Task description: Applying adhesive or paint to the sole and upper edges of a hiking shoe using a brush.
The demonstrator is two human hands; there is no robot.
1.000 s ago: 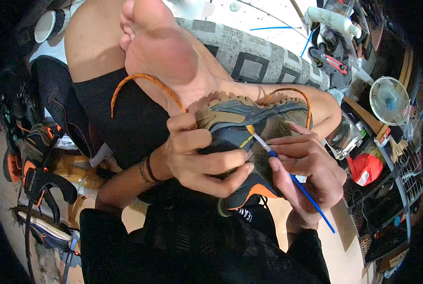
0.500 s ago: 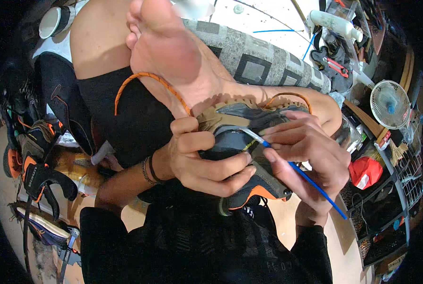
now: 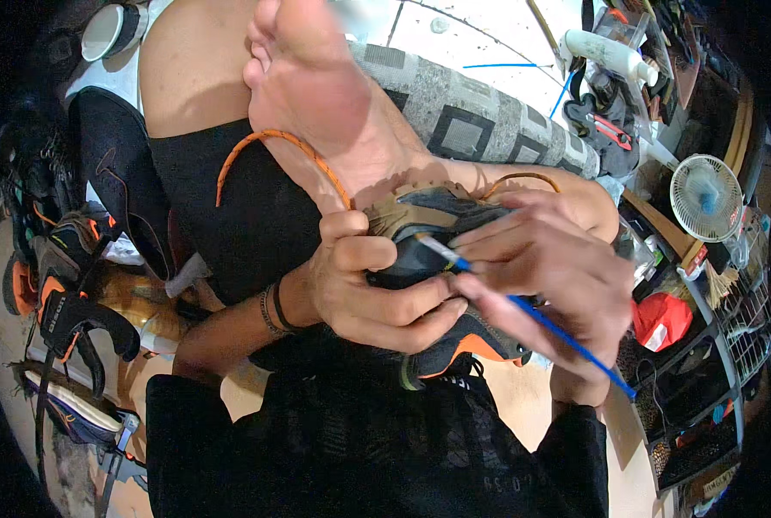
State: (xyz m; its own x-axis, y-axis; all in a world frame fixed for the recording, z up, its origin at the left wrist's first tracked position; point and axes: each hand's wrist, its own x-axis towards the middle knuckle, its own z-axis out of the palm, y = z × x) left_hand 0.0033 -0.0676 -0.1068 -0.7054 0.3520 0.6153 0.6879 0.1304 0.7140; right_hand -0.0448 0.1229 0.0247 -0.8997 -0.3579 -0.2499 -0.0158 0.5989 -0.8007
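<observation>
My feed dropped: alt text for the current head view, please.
A person's left hand grips a dark shoe while the right hand, slightly blurred, holds a blue-handled brush at its surface. A bare foot shows beyond.

The shoe [image 3: 402, 262] was positioned with the left hand [image 3: 368, 293] at its left end and the right hand [image 3: 549, 281] at its right. The brush [image 3: 558, 336] passed through the right hand, tip at the shoe's left end. The foot [image 3: 316, 104] lay behind the shoe; the cushion [image 3: 489, 112] lay behind the shin [image 3: 566, 177]. The bottle [image 3: 610, 56] lay beyond the cushion's right end. At far right, the fan [image 3: 706, 198] stood behind the rack [image 3: 730, 363]. At far left, the second shoe [image 3: 73, 246] lay behind the third shoe [image 3: 79, 406].
</observation>
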